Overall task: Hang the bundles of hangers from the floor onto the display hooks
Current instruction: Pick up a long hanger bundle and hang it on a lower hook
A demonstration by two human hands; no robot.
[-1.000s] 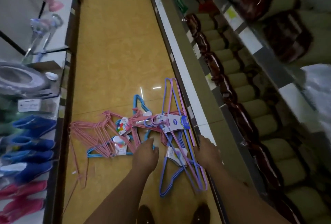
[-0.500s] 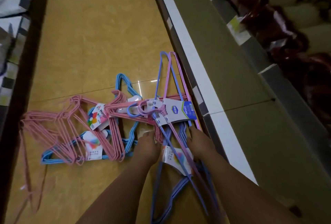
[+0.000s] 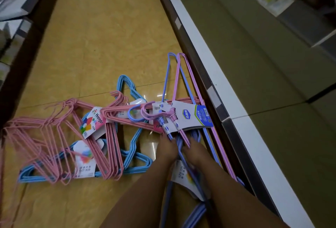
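Several hanger bundles lie on the yellow floor. A long blue-and-pink bundle point(image 3: 183, 89) with a white and blue label point(image 3: 193, 117) lies along the shelf base. My left hand point(image 3: 166, 150) grips its blue wire just below the label. My right hand point(image 3: 193, 152) grips the pink wire beside it. Under my forearms lies a purple bundle point(image 3: 197, 211) with a white label. To the left lie pink wire bundles point(image 3: 60, 145) with a "Hanger" tag, over a light blue bundle point(image 3: 131, 151). No display hooks are in view.
A low shelf unit with a white front edge point(image 3: 216, 74) runs along the right, close to the hangers. Dark shelving with goods point(image 3: 16, 18) lines the left side. Loose pink wires point(image 3: 7, 191) trail at the far left. Bare yellow floor point(image 3: 101, 36) stretches ahead.
The view has dropped closer to the floor. Both hands moved forward and together onto the wires of the long blue-and-pink bundle, just below its label.
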